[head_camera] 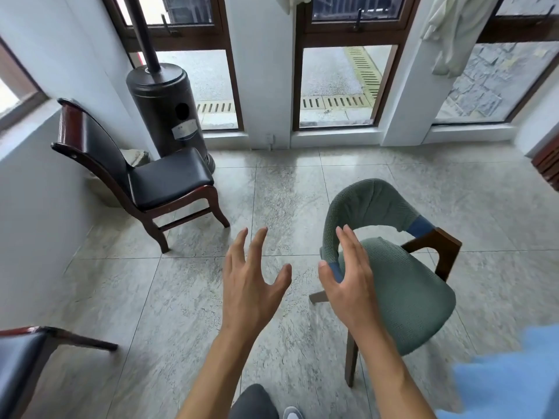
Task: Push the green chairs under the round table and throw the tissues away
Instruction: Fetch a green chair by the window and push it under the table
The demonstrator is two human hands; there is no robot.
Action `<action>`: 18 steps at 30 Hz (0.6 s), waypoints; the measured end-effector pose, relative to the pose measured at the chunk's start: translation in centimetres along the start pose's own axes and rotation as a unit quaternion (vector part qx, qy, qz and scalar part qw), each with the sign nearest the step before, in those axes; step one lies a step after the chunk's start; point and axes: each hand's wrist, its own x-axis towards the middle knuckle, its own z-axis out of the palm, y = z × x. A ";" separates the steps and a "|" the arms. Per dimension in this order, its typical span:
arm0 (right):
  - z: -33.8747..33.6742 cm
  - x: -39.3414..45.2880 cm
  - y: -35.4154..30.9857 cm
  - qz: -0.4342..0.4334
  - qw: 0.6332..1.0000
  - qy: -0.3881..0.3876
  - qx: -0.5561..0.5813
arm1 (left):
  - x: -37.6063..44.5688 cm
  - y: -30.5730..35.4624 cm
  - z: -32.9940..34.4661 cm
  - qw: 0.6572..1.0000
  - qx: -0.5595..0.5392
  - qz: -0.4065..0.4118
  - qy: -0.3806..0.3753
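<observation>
Grey marbled floor tiles (187,297) lie under both spread-fingered, empty hands, the right hand (348,279) at the green chair (402,285) backrest, the left hand (251,282) beside it, a black chair (145,173) and windows (335,83) beyond.

The chair (402,285) by the right hand (348,285) is dull green in a fine knitted weave, with two blue patches on its backrest and dark brown wooden arms and legs; the black chair (145,176) has a glossy black seat and back in a reddish-brown frame; a second black seat (18,367) with the same red-brown edge shows at the lower left; the heater (165,107) is dark brown-black with a pale label; the floor (181,297) is pale grey tile veined in darker grey; walls (36,207) are white, window frames (298,86) brown; a light blue cloth (514,382) fills the lower right.
</observation>
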 end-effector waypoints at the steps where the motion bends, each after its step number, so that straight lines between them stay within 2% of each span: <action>1: 0.6 1.2 0.1 0.001 1.000 -0.002 0.002 | 1.3 -0.3 0.3 1.000 0.003 -0.003 -0.001; 8: 4.9 10.6 0.5 0.012 1.000 -0.005 -0.005 | 11.2 -3.6 1.8 1.000 0.006 -0.002 -0.004; 18: 11.5 25.9 -0.7 0.043 0.998 0.033 -0.021 | 29.4 -7.5 2.4 0.999 0.002 0.027 -0.044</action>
